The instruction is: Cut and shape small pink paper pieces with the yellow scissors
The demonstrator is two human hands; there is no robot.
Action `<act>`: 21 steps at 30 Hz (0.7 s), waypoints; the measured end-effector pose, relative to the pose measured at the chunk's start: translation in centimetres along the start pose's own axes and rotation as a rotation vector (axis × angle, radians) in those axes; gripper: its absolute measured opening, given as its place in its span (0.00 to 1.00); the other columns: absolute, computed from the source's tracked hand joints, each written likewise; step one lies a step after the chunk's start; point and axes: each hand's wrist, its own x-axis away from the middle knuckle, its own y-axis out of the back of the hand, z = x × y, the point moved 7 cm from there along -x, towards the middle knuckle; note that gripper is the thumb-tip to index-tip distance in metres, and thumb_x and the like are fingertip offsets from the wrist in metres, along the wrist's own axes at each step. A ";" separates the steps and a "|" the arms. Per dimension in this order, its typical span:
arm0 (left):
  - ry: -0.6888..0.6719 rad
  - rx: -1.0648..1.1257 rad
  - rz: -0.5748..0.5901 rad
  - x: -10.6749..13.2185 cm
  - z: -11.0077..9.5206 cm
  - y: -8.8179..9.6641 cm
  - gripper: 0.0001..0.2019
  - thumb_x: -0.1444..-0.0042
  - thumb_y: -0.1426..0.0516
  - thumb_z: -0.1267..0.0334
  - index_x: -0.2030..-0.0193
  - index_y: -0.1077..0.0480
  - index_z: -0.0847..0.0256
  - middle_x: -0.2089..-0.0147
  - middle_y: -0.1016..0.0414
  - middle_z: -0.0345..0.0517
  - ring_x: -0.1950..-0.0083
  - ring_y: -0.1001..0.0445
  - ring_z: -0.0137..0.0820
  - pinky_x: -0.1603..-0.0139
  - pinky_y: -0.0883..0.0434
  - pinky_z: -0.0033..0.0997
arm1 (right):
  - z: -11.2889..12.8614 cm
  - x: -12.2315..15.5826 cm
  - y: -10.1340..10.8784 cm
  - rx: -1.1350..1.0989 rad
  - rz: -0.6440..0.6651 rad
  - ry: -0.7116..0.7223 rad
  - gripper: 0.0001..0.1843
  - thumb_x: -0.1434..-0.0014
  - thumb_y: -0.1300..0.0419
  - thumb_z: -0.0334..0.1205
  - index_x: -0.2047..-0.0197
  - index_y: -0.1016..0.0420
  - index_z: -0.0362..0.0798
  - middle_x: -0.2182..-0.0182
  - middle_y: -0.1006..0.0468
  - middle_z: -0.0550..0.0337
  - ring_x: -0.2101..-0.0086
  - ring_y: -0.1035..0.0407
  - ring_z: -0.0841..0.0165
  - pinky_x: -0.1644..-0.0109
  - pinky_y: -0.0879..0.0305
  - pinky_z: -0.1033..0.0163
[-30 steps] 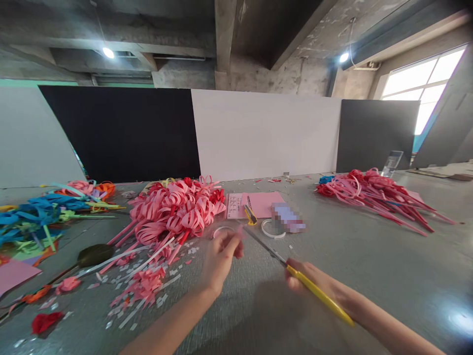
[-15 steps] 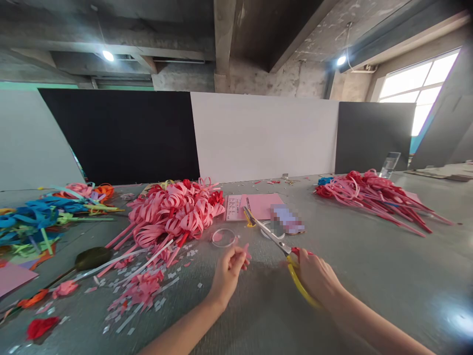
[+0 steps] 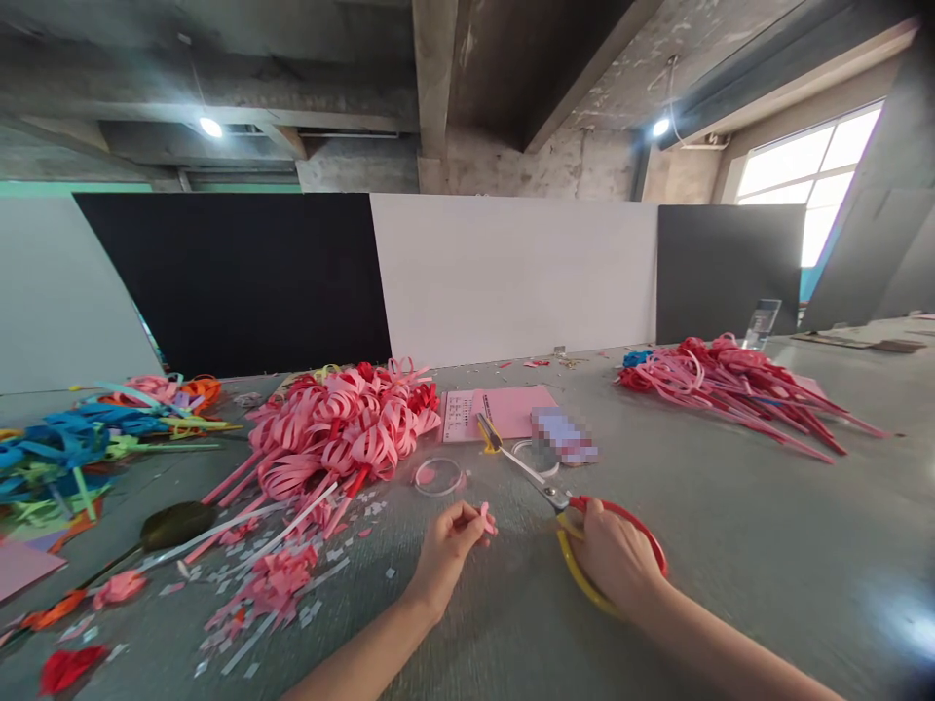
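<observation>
**Scissors down, pink scrap pinched**

The left hand [image 3: 447, 545] pinches a small pink scrap [image 3: 485, 519] just above the bench [image 3: 730, 545]. To its right, near but apart, the right hand [image 3: 614, 560] grasps the scissors [image 3: 555, 497] by the loops; their long axis runs away and leftward, blades closed, tip past the scrap. Beyond lie a tape ring [image 3: 438, 476], a pink sheet [image 3: 504, 411] and pink paper flowers [image 3: 343, 428]. A second ago the scissors were lifted, the blades crossing beside the scrap; now they rest low.
</observation>
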 end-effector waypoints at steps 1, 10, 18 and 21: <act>0.003 0.004 0.002 0.0 0.1 0.0 0.09 0.53 0.44 0.62 0.77 0.33 0.64 0.71 0.31 0.44 0.66 0.33 0.29 0.66 0.35 0.25 | -0.1 0.0 0.1 -0.007 0.003 -0.006 0.16 0.44 0.52 0.47 0.67 0.36 0.41 0.76 0.24 0.47 0.72 0.28 0.55 0.75 0.41 0.62; -0.041 0.015 -0.012 -0.4 0.1 0.1 0.06 0.52 0.44 0.63 0.71 0.36 0.62 0.71 0.33 0.40 0.67 0.32 0.28 0.67 0.35 0.27 | -0.3 -0.3 -0.2 -0.042 0.002 -0.007 0.11 0.45 0.52 0.40 0.66 0.37 0.40 0.76 0.24 0.48 0.72 0.28 0.56 0.76 0.44 0.63; -0.059 -0.014 -0.008 -0.4 0.6 0.4 0.09 0.52 0.44 0.64 0.63 0.36 0.61 0.69 0.33 0.41 0.67 0.33 0.29 0.66 0.35 0.27 | 0.1 -0.3 0.3 -0.011 -0.002 -0.003 0.10 0.45 0.52 0.38 0.65 0.37 0.40 0.73 0.25 0.47 0.71 0.28 0.58 0.77 0.45 0.65; -0.059 -0.014 -0.006 -0.3 0.5 0.4 0.10 0.52 0.44 0.64 0.62 0.35 0.62 0.69 0.33 0.42 0.67 0.34 0.28 0.66 0.35 0.27 | 0.1 -0.4 0.4 0.012 -0.006 -0.022 0.10 0.45 0.52 0.37 0.64 0.36 0.39 0.73 0.25 0.47 0.70 0.28 0.58 0.77 0.45 0.65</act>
